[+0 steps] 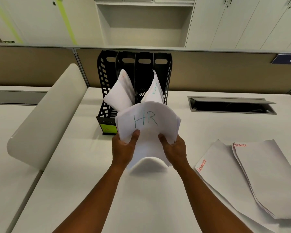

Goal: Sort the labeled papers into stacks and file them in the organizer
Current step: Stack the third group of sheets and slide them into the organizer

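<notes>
A bowed stack of white papers marked "HR" [147, 128] is held up in front of the black file organizer [107, 78]. My left hand [124, 148] grips its left edge and my right hand [174, 149] grips its right edge, thumbs on top. The organizer has several upright slots; one bundle of paper [120, 93] leans in a left slot and another [154, 91] in a right slot. A green label [107, 128] sits on the organizer's front left. Papers marked "FINANCE" [262, 177] lie flat on the desk at the right.
A beige desk divider [45, 115] curves up on the left. A cable hatch [230, 105] is sunk in the desk at the back right. A brown partition wall [208, 73] with a "015" plate [289, 59] stands behind the organizer.
</notes>
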Motion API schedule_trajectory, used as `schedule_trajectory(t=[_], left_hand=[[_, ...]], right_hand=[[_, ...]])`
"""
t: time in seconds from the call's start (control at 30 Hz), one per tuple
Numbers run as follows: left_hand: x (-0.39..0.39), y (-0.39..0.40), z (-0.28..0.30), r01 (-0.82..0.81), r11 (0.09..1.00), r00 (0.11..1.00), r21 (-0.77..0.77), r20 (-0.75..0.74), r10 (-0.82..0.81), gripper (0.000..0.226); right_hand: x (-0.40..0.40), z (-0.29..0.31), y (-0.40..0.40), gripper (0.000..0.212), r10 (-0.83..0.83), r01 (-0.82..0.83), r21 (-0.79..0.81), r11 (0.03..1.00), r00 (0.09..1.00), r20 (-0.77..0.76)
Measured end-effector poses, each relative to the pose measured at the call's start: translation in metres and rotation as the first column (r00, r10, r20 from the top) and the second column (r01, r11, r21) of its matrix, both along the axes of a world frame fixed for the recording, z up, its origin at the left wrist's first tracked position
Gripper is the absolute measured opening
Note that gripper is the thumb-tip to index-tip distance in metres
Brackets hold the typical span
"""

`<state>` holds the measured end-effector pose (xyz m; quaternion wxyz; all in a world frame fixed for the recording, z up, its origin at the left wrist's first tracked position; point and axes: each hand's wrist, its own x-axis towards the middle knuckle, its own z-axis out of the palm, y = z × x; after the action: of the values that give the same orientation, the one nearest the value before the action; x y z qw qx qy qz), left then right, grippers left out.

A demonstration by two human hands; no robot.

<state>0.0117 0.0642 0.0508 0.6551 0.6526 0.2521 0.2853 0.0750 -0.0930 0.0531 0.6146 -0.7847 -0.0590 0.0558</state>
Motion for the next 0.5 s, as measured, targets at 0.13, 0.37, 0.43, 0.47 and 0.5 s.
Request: schedule_trajectory(t=[0.13,0.37,0.43,0.47,0.5], left_hand=[[-0.005,0.002,-0.020,0.057,0.998,0.997,-0.027,-0.060,-0.058,0.037],[-0.007,0.001,-0.027,0.040,0.998,0.993,-0.039,-0.108,-0.044,0.036],[-0.008,0.001,-0.031,0.059,0.996,0.990,-0.074,-0.125,-0.067,0.032],[-0.009,0.001,-0.033,0.080,0.992,0.987,-0.094,-0.134,-0.093,0.030],[-0.011,0.001,-0.035,0.102,0.989,0.983,-0.111,-0.142,-0.117,0.028]], right_hand=[[-0.007,-0.016,-0.001,0.020,0.035,-0.037,-0.024,0.999,0.996,-0.084],[-0.010,-0.024,-0.005,0.014,0.006,-0.005,0.006,1.000,0.986,-0.165],[-0.011,-0.027,-0.005,0.016,0.010,-0.002,0.034,0.999,0.973,-0.232],[-0.012,-0.029,-0.007,0.023,0.025,-0.016,0.038,0.999,0.963,-0.269],[-0.013,-0.033,-0.008,0.028,0.042,-0.033,0.038,0.999,0.955,-0.295]])
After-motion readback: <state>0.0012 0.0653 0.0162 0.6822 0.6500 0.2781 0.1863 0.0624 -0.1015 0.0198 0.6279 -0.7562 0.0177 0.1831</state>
